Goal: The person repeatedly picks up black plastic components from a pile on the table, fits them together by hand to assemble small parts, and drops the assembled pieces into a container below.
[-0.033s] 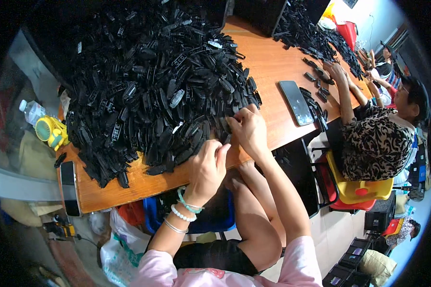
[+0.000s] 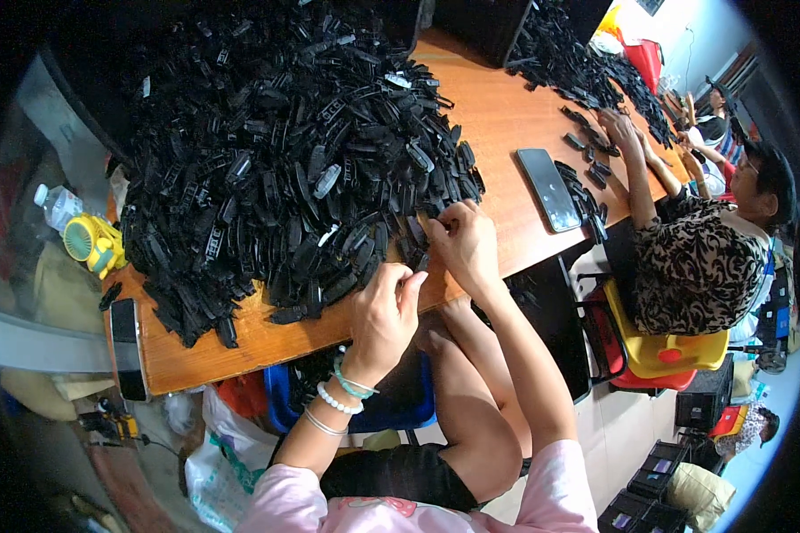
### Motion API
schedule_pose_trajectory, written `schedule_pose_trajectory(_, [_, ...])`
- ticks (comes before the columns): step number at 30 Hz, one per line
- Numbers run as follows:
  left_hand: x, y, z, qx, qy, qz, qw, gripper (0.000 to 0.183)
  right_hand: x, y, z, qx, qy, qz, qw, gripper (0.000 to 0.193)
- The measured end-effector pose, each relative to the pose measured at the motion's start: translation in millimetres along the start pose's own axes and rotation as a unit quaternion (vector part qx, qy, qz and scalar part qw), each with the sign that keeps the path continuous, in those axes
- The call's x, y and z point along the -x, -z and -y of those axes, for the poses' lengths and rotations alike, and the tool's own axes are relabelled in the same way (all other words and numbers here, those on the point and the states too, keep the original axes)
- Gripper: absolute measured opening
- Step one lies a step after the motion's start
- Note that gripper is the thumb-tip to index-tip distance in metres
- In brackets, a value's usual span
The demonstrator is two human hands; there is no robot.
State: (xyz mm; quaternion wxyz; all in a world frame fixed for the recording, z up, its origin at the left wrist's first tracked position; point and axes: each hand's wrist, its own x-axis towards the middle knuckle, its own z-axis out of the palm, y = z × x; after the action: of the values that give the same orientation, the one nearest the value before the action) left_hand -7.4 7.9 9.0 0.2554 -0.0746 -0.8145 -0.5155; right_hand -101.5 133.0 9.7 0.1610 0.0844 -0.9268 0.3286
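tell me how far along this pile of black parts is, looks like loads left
Done: cannot tell; no separate finished batch is clearly visible. In hand: the left hand and right hand meet at the near edge of the pile, fingers on a small black plastic part. Left: nearly everything, going by the big heap of black parts covering much of the wooden table. A co-worker's hands work a second heap.

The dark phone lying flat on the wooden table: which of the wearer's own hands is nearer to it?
Right. The right hand works at the edge of the black parts pile, just left of the phone. The left hand sits lower, at the table front edge, farther away.
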Motion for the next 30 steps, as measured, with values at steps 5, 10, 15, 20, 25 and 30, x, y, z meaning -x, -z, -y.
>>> schedule_pose_trajectory(5, [21.3,-6.1,3.1,0.128,0.134,0.009,0.983,0.02,29.0,20.4,-6.4,-0.218,-0.057,0.01,0.974,0.02])
schedule_pose_trajectory(10, [26.1,7.6,-0.6,0.209,0.212,0.098,0.949,0.021,74.1,50.5,2.5,-0.638,-0.241,0.169,0.711,0.035])
schedule_pose_trajectory(15, [23.2,11.3,-9.5,0.184,0.162,0.102,0.964,0.017,99.5,52.7,8.8,-0.541,-0.138,0.237,0.795,0.037])
schedule_pose_trajectory(20, [15.7,19.9,-9.7,0.086,0.051,0.115,0.988,0.02,102.6,50.5,9.7,-0.271,0.041,0.16,0.948,0.032])
schedule_pose_trajectory(25, [1.3,35.4,-19.1,0.031,-0.053,0.17,0.983,0.021,98.9,59.7,14.2,-0.21,0.121,0.131,0.961,0.039])
schedule_pose_trajectory(30, [3.0,40.0,-22.8,0.018,-0.033,0.191,0.981,0.019,104.0,52.6,15.7,-0.157,0.173,0.102,0.967,0.044])
